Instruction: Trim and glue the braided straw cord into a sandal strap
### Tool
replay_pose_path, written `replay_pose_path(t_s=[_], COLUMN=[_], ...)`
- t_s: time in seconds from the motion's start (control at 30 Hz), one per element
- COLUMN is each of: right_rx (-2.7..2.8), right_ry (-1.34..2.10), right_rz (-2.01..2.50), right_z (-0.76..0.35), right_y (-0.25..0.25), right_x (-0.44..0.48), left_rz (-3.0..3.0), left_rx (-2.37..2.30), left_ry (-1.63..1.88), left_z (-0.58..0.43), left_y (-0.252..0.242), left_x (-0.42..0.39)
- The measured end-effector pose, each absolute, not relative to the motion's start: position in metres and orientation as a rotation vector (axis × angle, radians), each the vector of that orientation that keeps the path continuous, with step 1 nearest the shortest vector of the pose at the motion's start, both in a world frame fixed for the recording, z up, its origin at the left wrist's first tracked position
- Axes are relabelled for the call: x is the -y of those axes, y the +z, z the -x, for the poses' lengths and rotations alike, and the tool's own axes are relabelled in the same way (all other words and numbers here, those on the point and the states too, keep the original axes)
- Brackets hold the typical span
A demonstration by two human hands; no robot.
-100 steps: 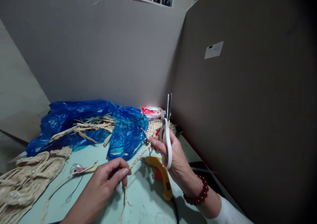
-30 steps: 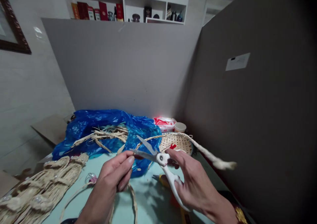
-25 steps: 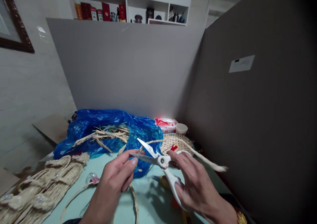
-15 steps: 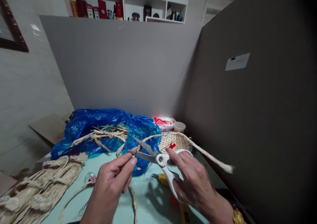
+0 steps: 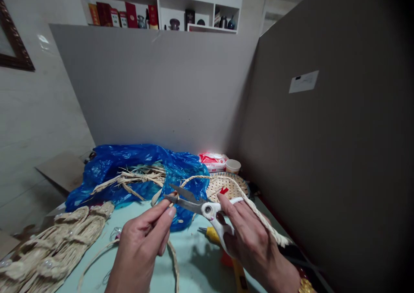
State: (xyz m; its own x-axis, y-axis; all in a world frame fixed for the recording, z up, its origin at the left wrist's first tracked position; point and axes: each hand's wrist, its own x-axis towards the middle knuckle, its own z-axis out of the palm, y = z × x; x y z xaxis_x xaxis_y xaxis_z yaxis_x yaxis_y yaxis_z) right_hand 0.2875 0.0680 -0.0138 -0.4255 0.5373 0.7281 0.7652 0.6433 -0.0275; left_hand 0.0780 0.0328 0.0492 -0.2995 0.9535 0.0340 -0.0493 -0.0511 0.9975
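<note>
My right hand [image 5: 247,230] grips the white handles of a pair of scissors [image 5: 208,211]. Their blades are slightly parted and point left, with the tips at the fingertips of my left hand [image 5: 145,232]. Between thumb and forefinger, that left hand pinches a braided straw cord [image 5: 223,177]. From the pinch the cord arches right, over the scissors, and its frayed end lies by the back of my right hand. Another stretch of cord hangs below my left hand onto the table. Whether the blades touch the cord is hard to make out.
A blue plastic bag [image 5: 129,152] holding dry straw lies behind my hands. Woven straw pieces with beads [image 5: 71,241] are at left. A yellow glue gun [image 5: 212,234] lies under the scissors. Behind it are a woven basket [image 5: 226,189], a paper cup [image 5: 233,166] and a red-white packet [image 5: 213,161].
The scissor blades have closed somewhat near my left fingertips. The cord's frayed end has dropped down and left, toward my right hand. The view has shifted slightly.
</note>
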Motion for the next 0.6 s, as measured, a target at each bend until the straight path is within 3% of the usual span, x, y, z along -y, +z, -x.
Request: replay_pose_path(t_s=[0.6], right_rx=[2.068], right_ry=[-0.381], right_rz=[0.874], right_z=[-0.285], right_y=[-0.01], right_x=[-0.071], left_rz=[-0.971], left_rx=[-1.379], left_ry=[1.489], left_z=[-0.076], left_y=[0.037], left_x=[-0.029])
